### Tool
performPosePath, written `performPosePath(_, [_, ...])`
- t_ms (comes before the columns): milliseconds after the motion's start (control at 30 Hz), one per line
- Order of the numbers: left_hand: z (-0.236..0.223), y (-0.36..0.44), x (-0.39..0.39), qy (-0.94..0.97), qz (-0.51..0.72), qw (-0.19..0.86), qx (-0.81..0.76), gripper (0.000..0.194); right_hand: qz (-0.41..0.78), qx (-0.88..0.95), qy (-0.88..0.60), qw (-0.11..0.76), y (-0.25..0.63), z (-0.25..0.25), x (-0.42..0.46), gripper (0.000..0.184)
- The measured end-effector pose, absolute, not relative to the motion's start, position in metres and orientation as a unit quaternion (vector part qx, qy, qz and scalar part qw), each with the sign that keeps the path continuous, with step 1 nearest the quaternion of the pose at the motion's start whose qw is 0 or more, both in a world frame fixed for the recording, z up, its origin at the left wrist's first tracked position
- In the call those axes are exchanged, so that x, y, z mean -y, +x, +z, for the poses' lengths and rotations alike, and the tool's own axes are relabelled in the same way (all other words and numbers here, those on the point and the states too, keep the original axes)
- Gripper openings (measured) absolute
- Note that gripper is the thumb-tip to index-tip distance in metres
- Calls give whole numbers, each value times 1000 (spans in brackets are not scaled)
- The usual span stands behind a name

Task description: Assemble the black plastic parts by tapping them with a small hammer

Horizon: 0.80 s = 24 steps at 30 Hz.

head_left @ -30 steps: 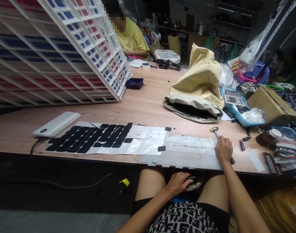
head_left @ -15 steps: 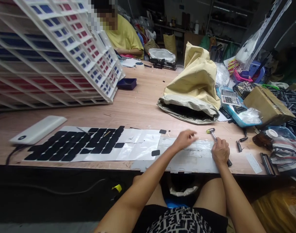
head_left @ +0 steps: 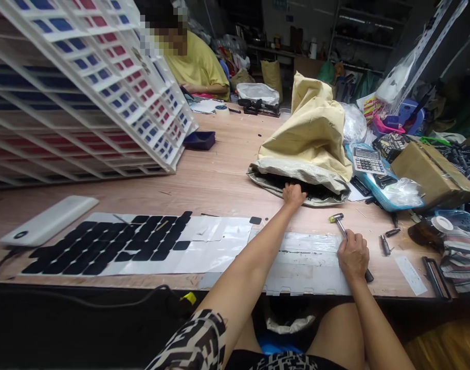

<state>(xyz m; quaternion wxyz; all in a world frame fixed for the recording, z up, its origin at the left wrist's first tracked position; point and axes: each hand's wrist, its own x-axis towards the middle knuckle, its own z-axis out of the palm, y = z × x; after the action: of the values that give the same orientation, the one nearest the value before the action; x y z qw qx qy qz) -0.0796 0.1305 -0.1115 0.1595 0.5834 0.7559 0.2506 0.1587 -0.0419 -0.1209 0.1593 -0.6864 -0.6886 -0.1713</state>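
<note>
My left hand (head_left: 294,195) reaches into the dark mouth of a yellow sack (head_left: 302,123) lying on the table; its fingers are hidden inside. My right hand (head_left: 354,256) is wrapped around the handle of a small hammer (head_left: 336,218) with a yellow face, which rests near the table's front edge. Beside that hand lies a clear plastic sheet (head_left: 308,280). Farther left, rows of black rounded pieces (head_left: 100,244) cover part of a white sheet (head_left: 219,257), and a single black piece (head_left: 255,220) sits at its right end.
A white plastic crate (head_left: 150,103) fills the left, with a white device (head_left: 52,218) in front. On the right are a calculator (head_left: 368,159), a cardboard box (head_left: 435,169), a brown jar (head_left: 423,234) and a striped cloth (head_left: 462,259). Across the table sits a person in a yellow shirt (head_left: 198,64).
My left hand has moved forward from above the plastic sheet into the sack's mouth. My right hand keeps its hold on the hammer. The view has shifted slightly.
</note>
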Motion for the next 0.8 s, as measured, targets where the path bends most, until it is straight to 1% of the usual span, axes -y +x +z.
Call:
performPosePath(100, [-107,-84,-126,586,259,174,-747,23,-179,689,-683,161,159,-121,42,29])
performPosePath(200, [-101,-90,-106,583,308,170,-732,21,-180,690,-682,164,159,-121,41,28])
performPosePath(333, [-99,-97,-46,581,372,187,-699,27,-166,690,-684,167,160,-122,41,29])
performPosePath(467, [-115,-98,25,653,353,223,-631,23,-160,688,-689,164,160,-121,40,29])
performPosePath(533, [-126,-98,49,674,341,234,-612,21,-159,687,-690,164,159,-120,40,29])
performPosePath(633, [-138,-101,61,689,335,239,-597,21,-157,686,-691,165,158,-119,40,30])
performPosePath(733, [-143,-107,58,695,342,252,-580,29,-155,686,-691,167,159,-119,39,31])
performPosePath(800, [-143,-110,55,690,351,265,-574,30,-154,687,-689,171,161,-119,38,32])
